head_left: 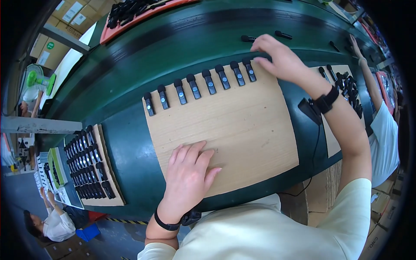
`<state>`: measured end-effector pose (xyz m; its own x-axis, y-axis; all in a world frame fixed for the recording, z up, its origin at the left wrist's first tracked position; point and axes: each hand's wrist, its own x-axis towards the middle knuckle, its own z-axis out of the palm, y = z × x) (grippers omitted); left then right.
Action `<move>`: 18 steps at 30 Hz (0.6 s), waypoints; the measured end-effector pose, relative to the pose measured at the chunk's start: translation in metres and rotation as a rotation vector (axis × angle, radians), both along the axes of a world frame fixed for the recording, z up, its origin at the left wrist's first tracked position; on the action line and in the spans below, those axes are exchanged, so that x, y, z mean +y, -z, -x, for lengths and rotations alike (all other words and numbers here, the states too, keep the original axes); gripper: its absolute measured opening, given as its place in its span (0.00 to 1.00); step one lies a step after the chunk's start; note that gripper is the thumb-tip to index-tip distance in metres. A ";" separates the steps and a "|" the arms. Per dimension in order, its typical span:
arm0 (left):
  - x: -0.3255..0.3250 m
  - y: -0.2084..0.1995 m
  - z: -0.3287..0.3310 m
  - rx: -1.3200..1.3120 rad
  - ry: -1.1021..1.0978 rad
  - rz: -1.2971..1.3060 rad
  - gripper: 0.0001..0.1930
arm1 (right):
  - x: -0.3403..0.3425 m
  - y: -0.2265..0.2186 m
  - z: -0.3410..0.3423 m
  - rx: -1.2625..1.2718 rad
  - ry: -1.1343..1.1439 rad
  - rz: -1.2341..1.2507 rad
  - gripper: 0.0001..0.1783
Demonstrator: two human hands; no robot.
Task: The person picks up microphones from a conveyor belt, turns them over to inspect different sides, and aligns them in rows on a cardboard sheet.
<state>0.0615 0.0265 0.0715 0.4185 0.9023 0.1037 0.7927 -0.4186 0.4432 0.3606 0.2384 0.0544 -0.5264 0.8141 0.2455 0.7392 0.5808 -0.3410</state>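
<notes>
The cardboard sheet point(242, 138) is matt brown paper board, smooth overall but faintly ridged and specked. Along the sheet's far edge, the black devices point(210, 83) look like plastic, with slightly glossy bodies and dull, foam-like heads. Around the sheet, the bench point(130, 151) has a smooth dark green surface with a soft shine. Beyond the sheet to the left, the orange-red tray point(107, 35) looks like smooth plastic. Far left of the sheet, the grey beam point(39, 125) looks like painted metal, scuffed in places. Nearer than the sheet, the pale shirt point(260, 229) is matt, creased cloth

Right fingers point(265, 42) curved, thumb point(266, 64) apart
</notes>
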 end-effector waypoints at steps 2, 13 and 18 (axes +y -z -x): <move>0.000 -0.001 0.000 -0.016 0.004 -0.006 0.19 | 0.028 0.016 -0.009 -0.028 0.078 -0.116 0.12; -0.002 -0.008 0.004 -0.175 -0.012 -0.034 0.16 | 0.078 0.015 -0.031 0.011 0.250 0.214 0.11; -0.002 -0.009 0.004 -0.189 -0.023 -0.067 0.14 | 0.050 0.010 -0.019 0.023 0.174 0.129 0.10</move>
